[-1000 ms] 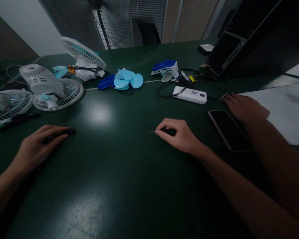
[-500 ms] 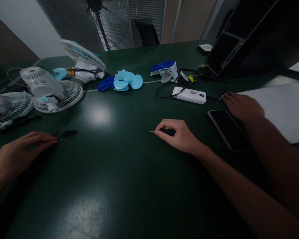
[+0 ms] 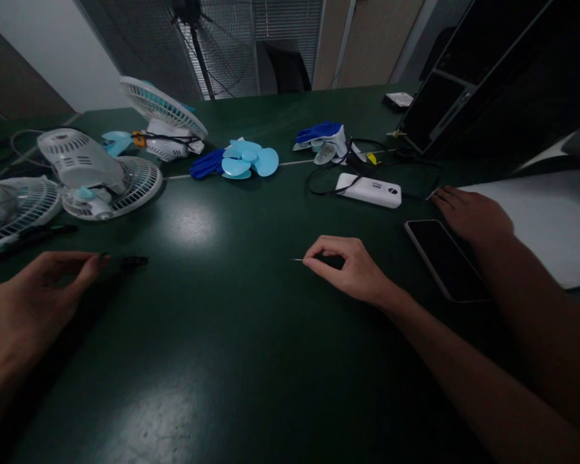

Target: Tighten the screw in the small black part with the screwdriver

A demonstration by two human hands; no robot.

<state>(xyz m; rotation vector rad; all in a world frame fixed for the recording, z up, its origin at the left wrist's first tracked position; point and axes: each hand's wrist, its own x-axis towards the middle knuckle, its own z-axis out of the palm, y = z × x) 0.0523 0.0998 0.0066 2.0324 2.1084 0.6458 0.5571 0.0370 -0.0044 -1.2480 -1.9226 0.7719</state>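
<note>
My left hand (image 3: 46, 290) is at the left, thumb and fingertips pinched on a small dark thing (image 3: 104, 257) too blurred to name. Just right of those fingertips, a small black object (image 3: 134, 261) lies on the dark green table (image 3: 222, 335). My right hand (image 3: 345, 265) is near the middle, low over the table. Its thumb and forefinger pinch a thin, needle-like metal piece (image 3: 296, 260), which points left. Another person's hand (image 3: 473, 212) rests at the right beside a phone (image 3: 442, 258), with a small thin thing (image 3: 432, 193) at its fingertips.
White fans (image 3: 91, 174) crowd the left, with a black tool-like item (image 3: 33, 240) before them. A light blue fan blade (image 3: 250, 160), blue-and-white gloves (image 3: 323, 138) and a white power bank (image 3: 370, 189) with a black cable stand farther back. White sheet (image 3: 551, 219) and dark case (image 3: 464, 84) are right.
My left hand has moved left and a little up, away from the black object, which stays on the table. My right hand keeps its pinch; the view has shifted slightly.
</note>
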